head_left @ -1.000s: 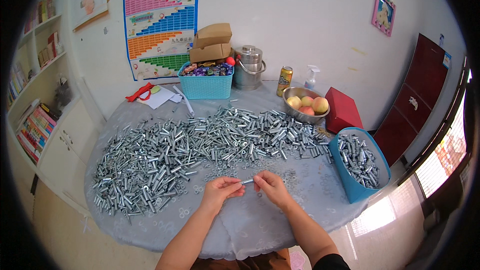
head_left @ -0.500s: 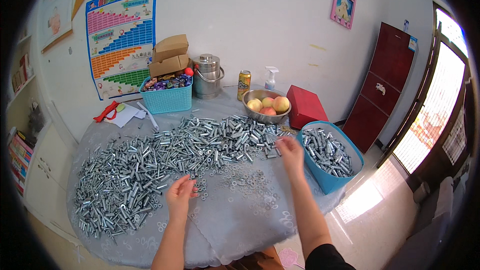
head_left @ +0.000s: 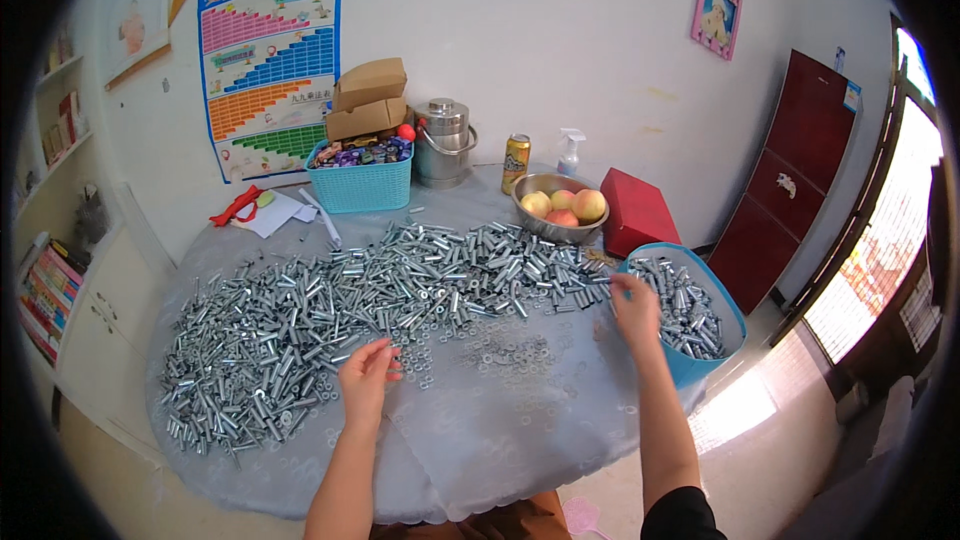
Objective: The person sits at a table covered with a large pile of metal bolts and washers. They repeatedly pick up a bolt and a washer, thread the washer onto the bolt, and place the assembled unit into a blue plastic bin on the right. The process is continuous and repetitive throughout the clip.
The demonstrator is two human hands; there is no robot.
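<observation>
White walls with a coloured chart poster (head_left: 270,60) stood behind a round table (head_left: 520,440) under a pale patterned cloth, and a long heap of silvery metal sleeves (head_left: 380,290) served as the landmark across its middle. Behind the heap sat a teal basket (head_left: 362,185) topped with cardboard boxes (head_left: 368,100), a steel canister (head_left: 444,143), a drink can (head_left: 516,163) and a steel bowl of peaches (head_left: 560,208); a red box (head_left: 635,212) lay just beyond the bowl.

At the heap's right end stood a blue bin (head_left: 700,365) part-filled with the same sleeves. The right hand (head_left: 634,308) hovered at that bin's near rim, fingers curled; whether it pinched a sleeve could not be told. The left hand (head_left: 368,378) rested at the heap's near edge, fingers loosely bent over a scatter of small washers (head_left: 500,350), with no piece clearly gripped.

The heap ran left to right, its sleeves lying every which way. Loose pieces lay directly ahead of the left hand, which was the nearer to them, while the bin lay to the right, just beside the right hand.
</observation>
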